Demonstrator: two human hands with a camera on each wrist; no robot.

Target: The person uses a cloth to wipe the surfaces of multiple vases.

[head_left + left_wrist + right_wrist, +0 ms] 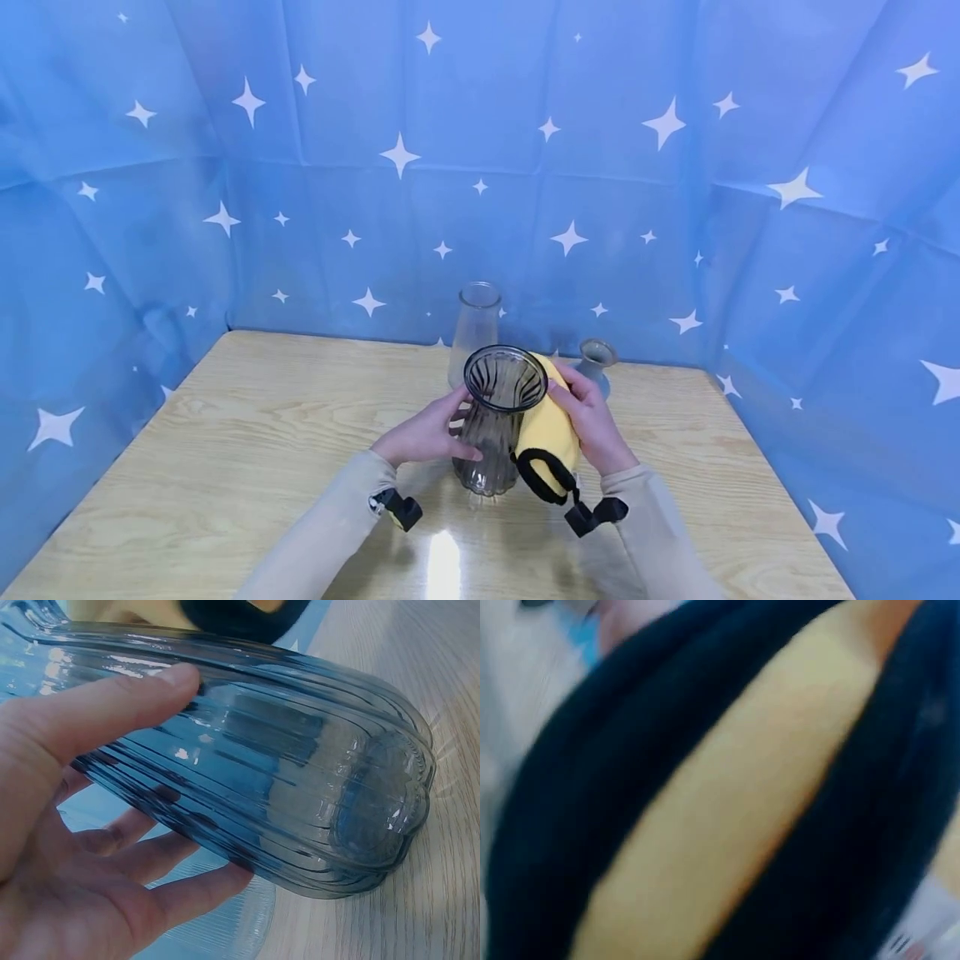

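A tall, ribbed vase of smoky grey glass (489, 454) stands tilted at the middle of the table, its wide rim towards me. My left hand (431, 435) grips it from the left side, and in the left wrist view the thumb lies along the near ribs with the fingers around the far side of the glass (300, 772). Beside the rim, my right hand (596, 421) holds a folded yellow cloth with black edging (551, 429), which hangs down along the vase's right side. That cloth (720, 787) fills most of the right wrist view, hiding the fingers there.
Behind the grey vase rises a clear glass vase (474, 333), partly covered by it. A small bluish vase with a flared neck (597, 354) stands behind my right hand. The wooden table (247, 442) ends at a blue starred curtain (480, 225).
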